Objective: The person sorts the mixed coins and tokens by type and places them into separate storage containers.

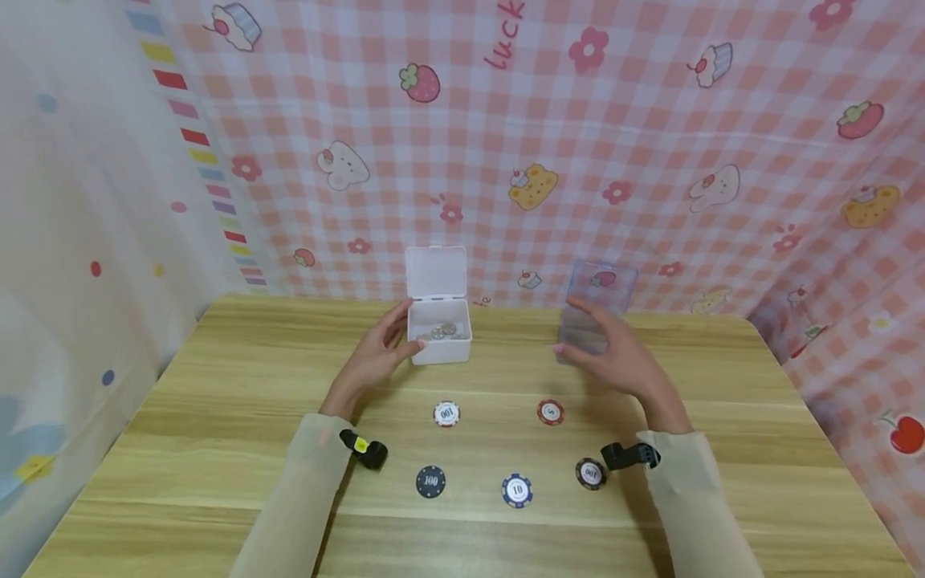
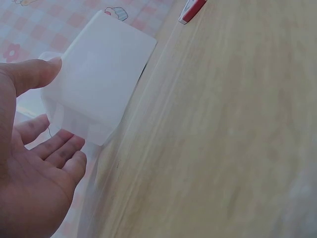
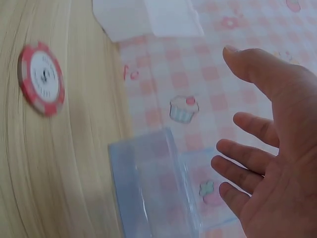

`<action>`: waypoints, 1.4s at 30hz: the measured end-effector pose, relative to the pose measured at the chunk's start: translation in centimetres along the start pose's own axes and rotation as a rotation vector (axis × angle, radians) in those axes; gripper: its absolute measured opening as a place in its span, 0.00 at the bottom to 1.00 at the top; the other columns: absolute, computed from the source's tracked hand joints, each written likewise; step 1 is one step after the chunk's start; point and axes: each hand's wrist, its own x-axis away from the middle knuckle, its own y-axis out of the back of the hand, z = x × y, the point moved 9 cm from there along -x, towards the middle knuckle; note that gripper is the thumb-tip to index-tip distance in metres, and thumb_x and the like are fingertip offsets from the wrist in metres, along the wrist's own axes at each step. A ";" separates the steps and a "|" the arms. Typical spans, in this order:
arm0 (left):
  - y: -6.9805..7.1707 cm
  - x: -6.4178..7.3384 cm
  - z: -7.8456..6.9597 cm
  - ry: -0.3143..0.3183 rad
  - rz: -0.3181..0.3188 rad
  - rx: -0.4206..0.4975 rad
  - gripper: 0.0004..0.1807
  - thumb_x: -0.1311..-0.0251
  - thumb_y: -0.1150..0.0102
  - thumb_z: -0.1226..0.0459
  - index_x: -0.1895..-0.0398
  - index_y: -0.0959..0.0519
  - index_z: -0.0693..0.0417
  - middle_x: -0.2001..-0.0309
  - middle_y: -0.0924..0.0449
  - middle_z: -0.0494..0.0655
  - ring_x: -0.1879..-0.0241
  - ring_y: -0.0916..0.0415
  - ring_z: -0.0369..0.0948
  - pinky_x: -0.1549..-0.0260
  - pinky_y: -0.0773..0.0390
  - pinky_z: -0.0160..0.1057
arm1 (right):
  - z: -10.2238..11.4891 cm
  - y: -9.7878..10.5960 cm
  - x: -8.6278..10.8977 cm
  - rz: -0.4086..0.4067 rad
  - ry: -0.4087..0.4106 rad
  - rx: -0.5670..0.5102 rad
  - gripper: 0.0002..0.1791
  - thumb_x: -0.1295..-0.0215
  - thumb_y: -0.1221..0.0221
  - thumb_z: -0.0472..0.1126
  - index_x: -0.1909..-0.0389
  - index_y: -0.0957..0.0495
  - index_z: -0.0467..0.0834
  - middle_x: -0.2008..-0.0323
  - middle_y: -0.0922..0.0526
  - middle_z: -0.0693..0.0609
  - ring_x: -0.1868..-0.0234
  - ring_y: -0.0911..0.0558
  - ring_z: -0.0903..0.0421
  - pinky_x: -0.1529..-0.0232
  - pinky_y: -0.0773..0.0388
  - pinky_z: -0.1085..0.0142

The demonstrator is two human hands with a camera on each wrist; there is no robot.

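Observation:
A small white plastic box [image 1: 441,352] stands at the back of the table with its lid [image 1: 436,272] raised and several coins [image 1: 449,328] inside. My left hand [image 1: 377,350] is at its left side, thumb by the front corner and fingers by the back; in the left wrist view the fingers are loosely bent. Farther right is a clear bluish plastic box [image 3: 143,183], its lid [image 1: 620,281] also up. Beside and partly in front of it my right hand [image 1: 620,351] holds nothing, fingers spread and thumb apart. Whether the clear box contains anything cannot be told.
Poker chips lie spread on the wooden table [image 1: 217,449]: white [image 1: 446,413], red [image 1: 551,412], black [image 1: 430,482], blue [image 1: 517,490] and a dark one [image 1: 591,474] near the right wrist. A pink checked cloth [image 1: 477,144] hangs right behind the boxes.

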 end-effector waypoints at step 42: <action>0.0 -0.2 0.2 -0.023 0.002 -0.010 0.43 0.29 0.39 0.64 0.17 0.50 0.46 0.19 0.48 0.57 0.18 0.53 0.55 0.18 0.51 0.50 | -9.6 1.5 1.8 0.060 -0.138 -0.189 0.42 0.23 0.45 0.51 0.17 0.54 0.48 0.19 0.48 0.34 0.21 0.45 0.30 0.22 0.47 0.36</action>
